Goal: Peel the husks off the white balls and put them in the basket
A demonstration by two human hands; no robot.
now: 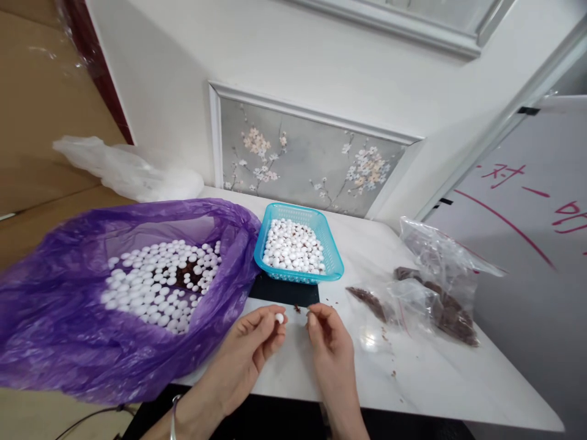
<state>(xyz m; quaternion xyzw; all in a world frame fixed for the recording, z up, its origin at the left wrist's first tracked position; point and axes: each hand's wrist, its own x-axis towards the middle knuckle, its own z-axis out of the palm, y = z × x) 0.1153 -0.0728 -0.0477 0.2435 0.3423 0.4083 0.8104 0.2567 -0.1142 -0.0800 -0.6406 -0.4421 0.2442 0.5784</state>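
Note:
My left hand [254, 345] pinches a small white ball [279, 318] between thumb and fingertips, just above the white table [413, 379]. My right hand [328, 336] is beside it, fingers curled and pinched together near a tiny brown bit; what it holds is too small to name. Behind the hands a blue plastic basket [330, 244] holds several white balls and sits on a black scale pad [284, 292]. To the left a purple plastic bag [68, 318] lies open with many white balls [156, 284] and some brown pieces inside.
Clear plastic bags [435, 287] with brown shell scraps lie on the table to the right, with loose crumbs around them. A white plastic bag [128, 171] rests at the back left by cardboard. A wall with a floral panel [302, 159] stands behind.

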